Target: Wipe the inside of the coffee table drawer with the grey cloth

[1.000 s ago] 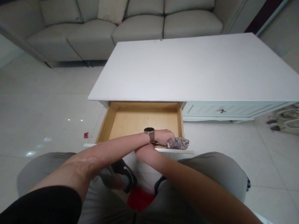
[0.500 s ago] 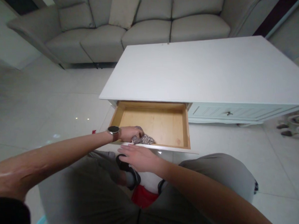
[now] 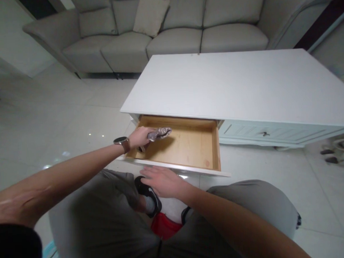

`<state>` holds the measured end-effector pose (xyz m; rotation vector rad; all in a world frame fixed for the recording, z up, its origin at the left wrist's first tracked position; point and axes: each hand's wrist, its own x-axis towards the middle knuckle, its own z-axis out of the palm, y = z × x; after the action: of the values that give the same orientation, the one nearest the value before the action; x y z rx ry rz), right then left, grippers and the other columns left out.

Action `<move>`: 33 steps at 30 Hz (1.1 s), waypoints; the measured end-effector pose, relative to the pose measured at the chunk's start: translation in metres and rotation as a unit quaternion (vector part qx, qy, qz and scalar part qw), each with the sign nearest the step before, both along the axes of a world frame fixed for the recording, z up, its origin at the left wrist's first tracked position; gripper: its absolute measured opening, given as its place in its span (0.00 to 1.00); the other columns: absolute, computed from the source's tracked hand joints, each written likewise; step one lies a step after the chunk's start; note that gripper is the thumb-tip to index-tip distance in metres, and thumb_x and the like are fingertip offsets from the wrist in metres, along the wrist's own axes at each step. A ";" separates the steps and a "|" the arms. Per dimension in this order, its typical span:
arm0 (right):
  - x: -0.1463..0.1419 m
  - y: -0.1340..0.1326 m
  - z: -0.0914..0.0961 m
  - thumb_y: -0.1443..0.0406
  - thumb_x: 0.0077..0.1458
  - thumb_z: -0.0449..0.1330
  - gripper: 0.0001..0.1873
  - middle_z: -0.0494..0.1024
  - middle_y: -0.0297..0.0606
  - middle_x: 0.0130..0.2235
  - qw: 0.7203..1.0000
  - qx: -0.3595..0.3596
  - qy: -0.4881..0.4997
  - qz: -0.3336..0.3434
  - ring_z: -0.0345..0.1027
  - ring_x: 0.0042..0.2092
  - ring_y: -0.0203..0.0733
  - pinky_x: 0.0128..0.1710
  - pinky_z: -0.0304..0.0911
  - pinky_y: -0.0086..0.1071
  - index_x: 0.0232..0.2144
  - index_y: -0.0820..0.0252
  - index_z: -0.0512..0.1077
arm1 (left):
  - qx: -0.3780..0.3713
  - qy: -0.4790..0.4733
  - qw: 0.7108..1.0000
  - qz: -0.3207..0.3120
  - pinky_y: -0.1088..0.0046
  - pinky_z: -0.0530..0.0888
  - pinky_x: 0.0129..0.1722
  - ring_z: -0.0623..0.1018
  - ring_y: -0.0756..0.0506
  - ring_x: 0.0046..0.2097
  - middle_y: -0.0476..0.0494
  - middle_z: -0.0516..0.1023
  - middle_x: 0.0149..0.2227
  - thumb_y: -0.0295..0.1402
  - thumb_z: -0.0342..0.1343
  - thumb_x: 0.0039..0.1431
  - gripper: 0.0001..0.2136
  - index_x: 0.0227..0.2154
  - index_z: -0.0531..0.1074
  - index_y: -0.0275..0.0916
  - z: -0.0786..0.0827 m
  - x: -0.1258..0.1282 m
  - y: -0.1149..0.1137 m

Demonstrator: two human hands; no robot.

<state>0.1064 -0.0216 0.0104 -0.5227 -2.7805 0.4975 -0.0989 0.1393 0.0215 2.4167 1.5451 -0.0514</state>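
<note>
My left hand [image 3: 142, 137], with a watch at the wrist, is closed around a crumpled brown-and-white patterned cloth [image 3: 161, 133]. Hand and cloth are over the left part of a pulled-out wooden drawer [image 3: 190, 147]. One end of the cloth sticks out to the right of my fingers, and another bit hangs below the hand. My right hand [image 3: 161, 180] is just outside the drawer's front panel, its fingers stretched out and slightly apart. Whether the fingertips touch the panel I cannot tell.
The drawer belongs to a white coffee table [image 3: 229, 84], whose second drawer [image 3: 274, 133] on the right is closed. A grey sofa [image 3: 179, 41] with a cushion [image 3: 150, 15] stands behind it. Something red [image 3: 165, 226] lies on the floor between my feet.
My left hand has moved from the drawer's front edge up and back, lifting the cloth off the drawer bottom. The right hand has stayed nearly in place. The view has shifted slightly.
</note>
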 end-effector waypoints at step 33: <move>0.002 -0.001 -0.009 0.66 0.62 0.59 0.05 0.77 0.41 0.49 0.999 -0.015 -0.003 -0.048 0.64 0.56 0.46 0.56 0.60 0.38 0.39 0.60 0.75 | -0.068 0.167 0.977 0.114 0.36 0.37 0.67 0.35 0.27 0.74 0.33 0.28 0.75 0.67 0.53 0.49 0.58 0.74 0.31 0.43 -0.151 -0.020 0.043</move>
<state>0.1086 -0.0227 0.0019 -0.6633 -2.7414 0.5172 -0.1193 0.1826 -0.1290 2.1907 1.8841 -0.5221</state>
